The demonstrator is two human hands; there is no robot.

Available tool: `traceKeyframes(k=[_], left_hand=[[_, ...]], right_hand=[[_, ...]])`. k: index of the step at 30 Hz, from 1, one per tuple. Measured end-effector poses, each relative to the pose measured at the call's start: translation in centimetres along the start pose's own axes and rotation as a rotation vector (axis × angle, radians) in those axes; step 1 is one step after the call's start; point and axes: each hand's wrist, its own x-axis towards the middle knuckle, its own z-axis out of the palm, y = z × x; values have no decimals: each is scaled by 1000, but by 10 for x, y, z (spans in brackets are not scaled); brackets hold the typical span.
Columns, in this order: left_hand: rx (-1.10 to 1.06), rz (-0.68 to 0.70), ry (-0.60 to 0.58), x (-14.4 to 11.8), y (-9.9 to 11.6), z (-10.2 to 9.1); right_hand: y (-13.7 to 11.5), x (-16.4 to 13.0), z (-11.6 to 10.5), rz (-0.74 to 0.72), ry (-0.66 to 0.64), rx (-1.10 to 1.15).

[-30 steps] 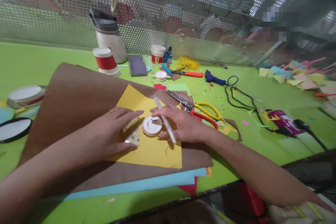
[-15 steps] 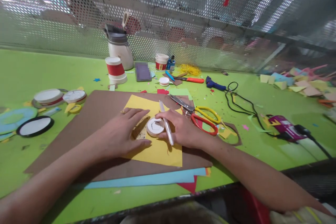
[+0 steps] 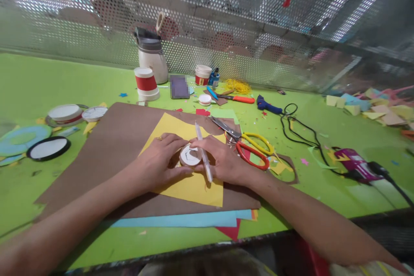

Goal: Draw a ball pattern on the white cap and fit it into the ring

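Yellow paper (image 3: 194,187) lay nearest, on brown card (image 3: 116,146). On it the left hand (image 3: 160,161), fingers spread flat, pinned a white disc (image 3: 190,156) at its 9 o'clock. The right hand (image 3: 223,159) gripped a pen (image 3: 203,152) at the disc's 3 o'clock. With light pressure, the disc probably could have slid, skewing any traced line. Scissors (image 3: 246,144) lay at 2 o'clock; the sleeve might have snagged them.
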Motion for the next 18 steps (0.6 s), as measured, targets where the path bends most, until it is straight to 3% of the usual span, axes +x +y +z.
traceKeyframes(k=[6,10,13,18], left_hand=[[19,-12,-5,-2,6,0],[-6,-12,19,-6,9,0],[-2,-37,5,-8,13,1],[39,-43,-12,-5,18,2]], right_hand=[[-10,-5,-23,95,141,57],[-18,-6,-35,192,340,328],[-25,-7,-33,309,386,476],[-34,-4,-17,443,369,457]])
